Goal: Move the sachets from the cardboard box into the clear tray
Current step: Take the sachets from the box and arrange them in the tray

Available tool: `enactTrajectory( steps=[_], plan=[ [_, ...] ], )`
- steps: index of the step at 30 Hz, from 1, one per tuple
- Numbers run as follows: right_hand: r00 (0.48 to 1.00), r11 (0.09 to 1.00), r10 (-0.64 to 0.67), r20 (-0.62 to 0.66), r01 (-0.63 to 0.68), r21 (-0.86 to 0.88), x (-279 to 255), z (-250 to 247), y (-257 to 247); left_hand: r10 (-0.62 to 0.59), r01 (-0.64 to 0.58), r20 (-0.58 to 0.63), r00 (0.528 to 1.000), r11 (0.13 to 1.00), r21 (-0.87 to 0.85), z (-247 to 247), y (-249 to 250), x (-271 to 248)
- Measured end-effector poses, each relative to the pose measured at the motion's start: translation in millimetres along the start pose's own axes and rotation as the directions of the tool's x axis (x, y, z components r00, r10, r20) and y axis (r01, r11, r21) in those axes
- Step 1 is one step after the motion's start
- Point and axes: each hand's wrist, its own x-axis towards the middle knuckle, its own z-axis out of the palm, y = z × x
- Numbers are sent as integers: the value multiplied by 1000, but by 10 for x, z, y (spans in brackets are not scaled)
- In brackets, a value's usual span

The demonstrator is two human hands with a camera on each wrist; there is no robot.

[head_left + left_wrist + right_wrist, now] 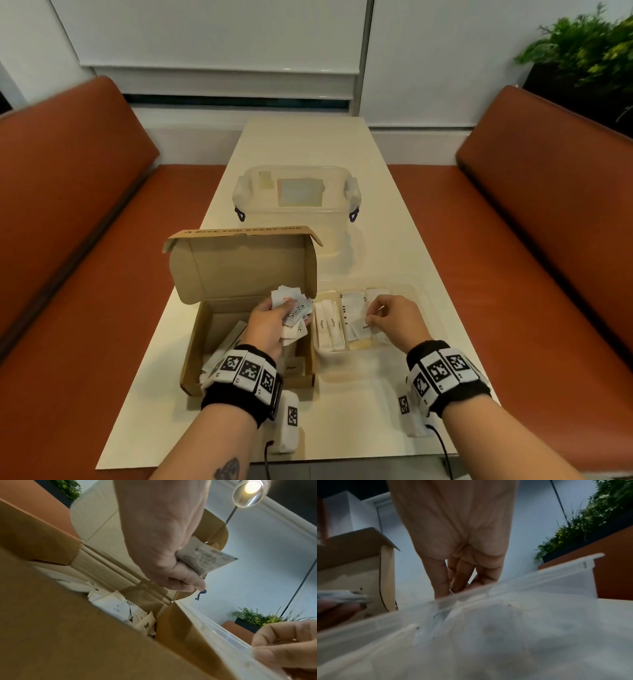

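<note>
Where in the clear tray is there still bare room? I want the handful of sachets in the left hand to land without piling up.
The clear tray looks bare in its right part, beyond the right hand. Its left and middle are crowded: Sugar sticks in a row, flat sachets beside them. The left hand holds its bunch of sachets above the cardboard box.

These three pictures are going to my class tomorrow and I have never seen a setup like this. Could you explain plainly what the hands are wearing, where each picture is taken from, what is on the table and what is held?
No machine here: a person wears cameras on the head and on both wrists, on black bands carrying square markers. The head view looks down; the wrist views look along each hand. On the table stand an open cardboard box, a clear tray and a lidded plastic tub. The left hand grips a bunch of sachets above the box. The right hand pinches one small sachet over the tray.
</note>
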Motion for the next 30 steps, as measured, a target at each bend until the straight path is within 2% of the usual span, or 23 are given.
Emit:
enactTrajectory(
  steps=[5, 9, 12, 17, 27, 30],
  plan=[
    [995, 994, -55, 88, 63, -85, 35, 34, -8, 3, -3, -8, 1000, 1000, 6, -22, 12, 2],
    [994, 969, -74, 84, 91, -229, 59, 72, -37, -4, 4, -14, 1000, 1000, 15, -23, 57, -34],
    [993, 977, -66, 94, 83, -196, 98, 55, -48, -14, 14, -16, 1000, 1000, 8, -21, 87, -55],
    [979, 985, -14, 206, 49, -167, 128, 29, -23, -23, 23, -5, 1000, 999, 32, -25, 96, -67],
    [978, 907, -132, 162, 185, -378, 123, 202, 95, 18, -19, 14, 1000, 993, 113, 27, 46, -72],
    [980, 892, -157, 122, 194, -408, 138, 246, 106, 54, -52, -3, 999, 973, 226, 66, 18, -87]
  ],
)
